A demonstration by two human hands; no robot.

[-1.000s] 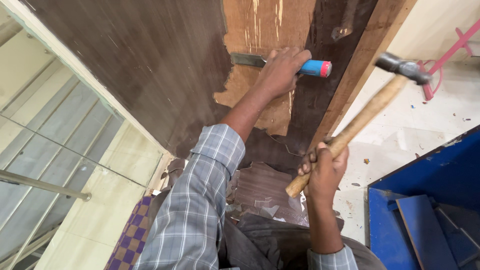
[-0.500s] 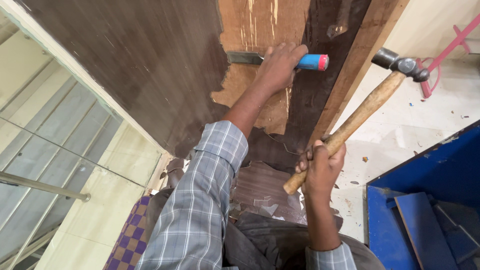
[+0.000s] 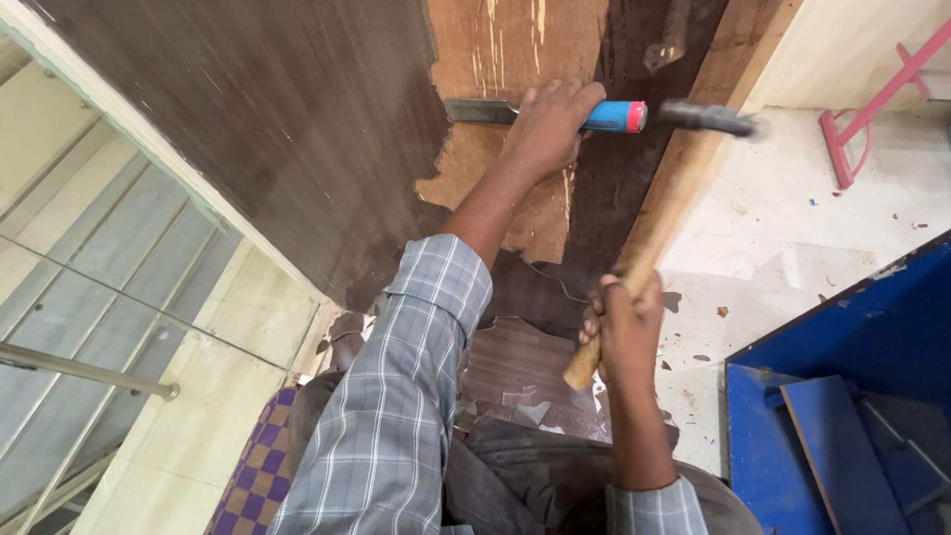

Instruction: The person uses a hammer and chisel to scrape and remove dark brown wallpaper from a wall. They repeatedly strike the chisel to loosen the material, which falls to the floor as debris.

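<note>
Gripping a chisel (image 3: pixel 555 112) by its blue handle, the left hand (image 3: pixel 550 124) is clenched around it and holds the blade flat against the wooden panel (image 3: pixel 297 119), where dark veneer has peeled away to bare, pale wood (image 3: pixel 505 59). The right hand (image 3: pixel 624 332) is clenched low on the wooden shaft of a hammer (image 3: pixel 649 248), whose blurred metal head sits right at the chisel's red-capped end, near the panel's right edge. Veneer scraps (image 3: pixel 520 367) lie below the panel.
</note>
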